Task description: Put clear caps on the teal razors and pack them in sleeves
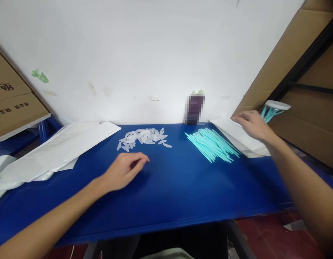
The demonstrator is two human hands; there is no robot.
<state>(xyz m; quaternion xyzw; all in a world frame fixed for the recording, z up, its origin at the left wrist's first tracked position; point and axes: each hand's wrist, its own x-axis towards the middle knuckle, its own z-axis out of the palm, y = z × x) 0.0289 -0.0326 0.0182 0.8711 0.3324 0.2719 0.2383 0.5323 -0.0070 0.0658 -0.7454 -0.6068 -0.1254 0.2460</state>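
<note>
My left hand (128,169) hovers low above the blue table, just in front of a pile of small translucent white tapered pieces (144,136). Its thumb and forefinger are pinched; anything between them is too small to make out. To the right, my right hand (251,124) is raised over white plastic sheeting (248,142), fingers bent and pressed together. I cannot make out anything in them. Beside that hand, partly behind it, is a clear cup with a white rim (278,105) with teal sticks in it. Between my hands lies a loose heap of thin teal sticks (213,144).
Flat white bags (61,144) lie on the table's left side. A dark pixelated object (194,109) leans on the white wall. Cardboard boxes stand at left (15,93) and right (303,118). The blue table (166,201) ends at a front edge near my body.
</note>
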